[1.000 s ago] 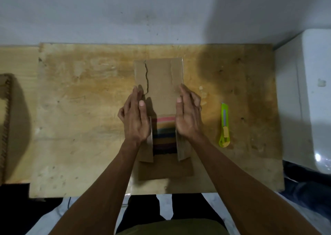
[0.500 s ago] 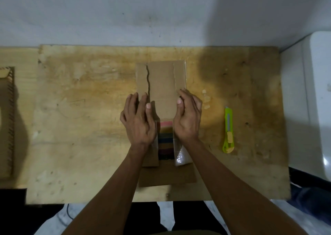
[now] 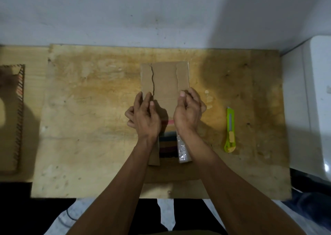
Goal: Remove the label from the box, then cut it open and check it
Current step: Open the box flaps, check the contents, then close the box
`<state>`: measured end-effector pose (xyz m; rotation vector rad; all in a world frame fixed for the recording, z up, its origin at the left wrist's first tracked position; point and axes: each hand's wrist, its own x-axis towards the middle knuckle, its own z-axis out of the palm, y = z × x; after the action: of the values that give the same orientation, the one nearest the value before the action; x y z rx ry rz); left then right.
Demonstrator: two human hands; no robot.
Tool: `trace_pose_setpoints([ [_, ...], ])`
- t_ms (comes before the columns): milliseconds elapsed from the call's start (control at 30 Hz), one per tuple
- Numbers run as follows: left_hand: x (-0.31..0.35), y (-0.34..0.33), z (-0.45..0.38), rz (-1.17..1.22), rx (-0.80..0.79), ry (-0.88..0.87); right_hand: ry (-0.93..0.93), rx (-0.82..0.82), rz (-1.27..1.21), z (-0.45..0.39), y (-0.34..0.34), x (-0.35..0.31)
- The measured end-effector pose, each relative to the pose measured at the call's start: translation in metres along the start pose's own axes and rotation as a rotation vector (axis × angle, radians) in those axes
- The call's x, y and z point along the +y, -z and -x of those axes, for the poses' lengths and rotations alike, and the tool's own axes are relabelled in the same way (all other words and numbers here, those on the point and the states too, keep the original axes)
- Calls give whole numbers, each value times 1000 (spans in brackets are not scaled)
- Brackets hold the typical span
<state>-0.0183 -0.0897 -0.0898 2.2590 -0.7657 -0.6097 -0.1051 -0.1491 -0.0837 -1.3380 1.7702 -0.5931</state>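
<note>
The brown cardboard box (image 3: 164,80) lies open in the middle of the wooden board, its far flap flat with a torn crack down its left part. Colourful striped contents (image 3: 167,145) show between the two raised side flaps. My left hand (image 3: 145,114) grips the left side flap, fingers curled over its edge and fingertips on the far flap. My right hand (image 3: 189,112) grips the right side flap, which carries clear tape (image 3: 182,152), with the thumb up against the far flap. A green utility knife (image 3: 230,130) lies on the board, right of the box.
The wooden board (image 3: 89,127) sits against a white wall. A corrugated cardboard piece (image 3: 16,116) lies at the far left. A white appliance (image 3: 315,100) stands at the right. Small paper scraps (image 3: 207,98) lie beside my right hand.
Both hands went from lying flat on the side flaps to curling their fingers round them, and moved slightly toward the far flap. The knife has not moved.
</note>
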Motion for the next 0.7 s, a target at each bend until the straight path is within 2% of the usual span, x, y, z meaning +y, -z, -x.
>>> trace_pose_setpoints([
  [133,20,9,1,-53,-149,149,-41,-91,104,3,6,-7],
  [233,32,18,0,20,-281,231,-31,-189,204,6,13,-16],
  [367,26,28,-8,151,-441,327,-78,-305,130,5,25,-22],
  [600,27,36,-13,616,-369,473,-171,-350,-161,7,34,-23],
  [700,27,37,-14,694,-339,533,-190,-409,-197,6,35,-24],
])
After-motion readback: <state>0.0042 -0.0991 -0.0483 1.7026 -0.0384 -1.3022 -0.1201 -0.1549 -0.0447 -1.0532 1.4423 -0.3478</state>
